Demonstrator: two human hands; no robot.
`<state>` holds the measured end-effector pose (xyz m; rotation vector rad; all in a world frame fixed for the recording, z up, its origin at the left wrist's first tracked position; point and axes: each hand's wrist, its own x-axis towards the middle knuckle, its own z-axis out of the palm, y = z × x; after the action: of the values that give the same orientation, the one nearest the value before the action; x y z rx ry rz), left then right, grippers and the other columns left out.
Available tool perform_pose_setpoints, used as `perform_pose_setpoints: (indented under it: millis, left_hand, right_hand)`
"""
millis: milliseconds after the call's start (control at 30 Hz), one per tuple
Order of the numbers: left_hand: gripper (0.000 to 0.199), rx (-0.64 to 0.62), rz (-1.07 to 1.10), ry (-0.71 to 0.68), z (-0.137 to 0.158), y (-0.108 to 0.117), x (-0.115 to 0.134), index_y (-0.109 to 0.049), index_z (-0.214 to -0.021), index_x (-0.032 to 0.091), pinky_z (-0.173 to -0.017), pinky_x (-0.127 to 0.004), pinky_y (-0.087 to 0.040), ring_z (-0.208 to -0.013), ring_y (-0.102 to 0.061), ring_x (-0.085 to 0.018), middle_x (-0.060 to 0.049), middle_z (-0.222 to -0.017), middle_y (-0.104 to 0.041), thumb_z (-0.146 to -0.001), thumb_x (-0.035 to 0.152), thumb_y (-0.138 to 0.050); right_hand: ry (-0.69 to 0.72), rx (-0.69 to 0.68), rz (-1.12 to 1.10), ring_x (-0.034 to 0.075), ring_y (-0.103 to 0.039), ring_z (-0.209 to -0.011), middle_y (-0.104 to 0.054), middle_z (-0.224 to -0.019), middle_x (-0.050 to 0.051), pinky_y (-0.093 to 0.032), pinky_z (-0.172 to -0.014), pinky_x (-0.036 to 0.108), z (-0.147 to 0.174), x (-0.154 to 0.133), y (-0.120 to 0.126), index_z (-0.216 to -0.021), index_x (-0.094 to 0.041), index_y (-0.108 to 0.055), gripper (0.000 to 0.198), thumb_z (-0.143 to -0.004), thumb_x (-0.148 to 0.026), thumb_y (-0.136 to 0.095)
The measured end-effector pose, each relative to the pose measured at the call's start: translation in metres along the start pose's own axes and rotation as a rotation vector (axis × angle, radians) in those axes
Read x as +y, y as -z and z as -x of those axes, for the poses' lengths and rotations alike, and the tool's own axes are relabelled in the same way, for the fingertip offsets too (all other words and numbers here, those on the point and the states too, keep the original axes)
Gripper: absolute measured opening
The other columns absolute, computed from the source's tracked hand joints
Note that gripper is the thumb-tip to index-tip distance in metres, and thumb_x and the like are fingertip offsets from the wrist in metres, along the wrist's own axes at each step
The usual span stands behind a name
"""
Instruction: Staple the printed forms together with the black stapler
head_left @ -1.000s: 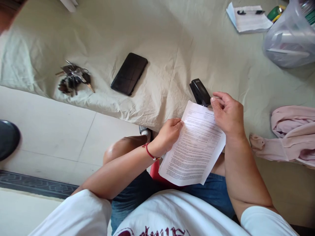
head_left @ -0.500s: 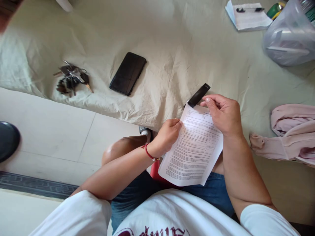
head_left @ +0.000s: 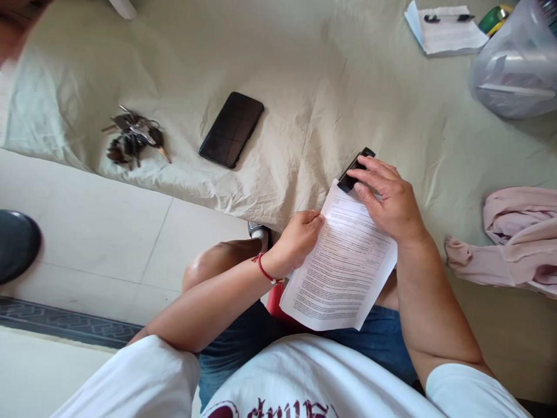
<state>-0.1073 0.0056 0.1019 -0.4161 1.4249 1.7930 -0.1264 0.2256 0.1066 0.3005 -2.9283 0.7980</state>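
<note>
Printed sheets of white paper (head_left: 337, 267) slant over my lap, their upper end at the edge of the cloth-covered surface. My left hand (head_left: 302, 238) is closed on the left edge of the paper, thumb on top. A black stapler (head_left: 357, 168) sits at the paper's top left corner, with the corner reaching its near end. My right hand (head_left: 387, 197) lies over the stapler, fingers spread and fingertips resting on its top. The right thumb is just above the print. Whether the corner lies between the stapler's jaws is hidden.
On the cloth (head_left: 296, 75) lie a black phone (head_left: 231, 129) and a bunch of keys (head_left: 136, 136). A notepad (head_left: 450, 35) with a pen and a clear plastic container (head_left: 517, 64) stand far right. Pink fabric (head_left: 517, 238) lies at right. A black round object (head_left: 17, 247) is at far left.
My right hand has moved up and left onto the stapler, and its fingers have spread. The left hand keeps its hold on the paper. The view has shifted slightly.
</note>
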Motion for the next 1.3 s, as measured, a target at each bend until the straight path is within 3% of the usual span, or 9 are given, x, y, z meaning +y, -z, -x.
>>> perform_pose_setpoints:
  millis: [200, 300, 500, 800, 1067, 1300]
  left_hand:
    - [0.033, -0.008, -0.010, 0.037, 0.003, -0.001, 0.005, -0.064, -0.076, 0.016, -0.065, -0.028, -0.039, -0.066, -0.054, -0.013, 0.000, -0.073, -0.061, -0.106, 0.013, -0.052]
    - [0.032, -0.016, -0.008, 0.045, 0.003, -0.002, 0.006, -0.066, -0.077, 0.015, -0.067, -0.028, -0.040, -0.068, -0.056, -0.013, -0.001, -0.074, -0.064, -0.106, 0.012, -0.052]
    - [0.034, -0.010, -0.023, 0.013, 0.004, -0.001, 0.003, -0.064, -0.072, 0.017, -0.068, -0.029, -0.040, -0.066, -0.052, -0.013, 0.000, -0.071, -0.060, -0.104, 0.013, -0.053]
    - [0.034, -0.001, -0.047, 0.023, 0.007, -0.003, 0.003, -0.060, -0.069, 0.019, -0.067, -0.029, -0.039, -0.064, -0.048, -0.013, 0.002, -0.067, -0.056, -0.103, 0.013, -0.055]
    - [0.032, -0.014, -0.011, 0.042, 0.007, -0.004, -0.001, -0.063, -0.074, 0.018, -0.070, -0.028, -0.042, -0.070, -0.055, -0.014, 0.000, -0.074, -0.063, -0.104, 0.015, -0.053]
    - [0.032, -0.007, -0.032, -0.011, 0.004, -0.004, -0.006, -0.061, -0.071, 0.019, -0.069, -0.029, -0.040, -0.068, -0.051, -0.014, 0.001, -0.071, -0.059, -0.101, 0.017, -0.054]
  right_hand:
    - [0.032, -0.072, -0.117, 0.033, -0.061, -0.152, -0.071, -0.156, 0.005, -0.048, -0.129, 0.061, 0.001, 0.005, 0.015, -0.132, -0.033, -0.081, 0.032, -0.108, -0.035, -0.059]
    - [0.034, -0.025, -0.099, 0.034, -0.064, -0.147, -0.074, -0.151, 0.007, -0.052, -0.125, 0.061, 0.001, 0.002, 0.010, -0.127, -0.031, -0.082, 0.027, -0.106, -0.038, -0.065]
    - [0.039, 0.032, -0.018, 0.036, -0.064, -0.145, -0.073, -0.151, 0.009, -0.053, -0.122, 0.062, 0.000, -0.001, -0.002, -0.136, -0.030, -0.079, 0.034, -0.106, -0.040, -0.068]
    - [-0.001, -0.061, -0.022, 0.031, -0.049, -0.163, -0.058, -0.169, 0.009, -0.040, -0.136, 0.057, 0.001, 0.008, -0.006, -0.159, -0.028, -0.063, 0.052, -0.113, -0.049, -0.054]
    - [-0.027, -0.073, -0.042, 0.030, -0.048, -0.164, -0.058, -0.170, 0.006, -0.040, -0.136, 0.057, 0.003, 0.008, -0.009, -0.158, -0.031, -0.064, 0.050, -0.110, -0.047, -0.059]
    - [-0.021, -0.059, -0.064, 0.031, -0.047, -0.164, -0.058, -0.169, 0.006, -0.039, -0.135, 0.062, 0.004, 0.011, -0.014, -0.157, -0.034, -0.064, 0.049, -0.109, -0.043, -0.063]
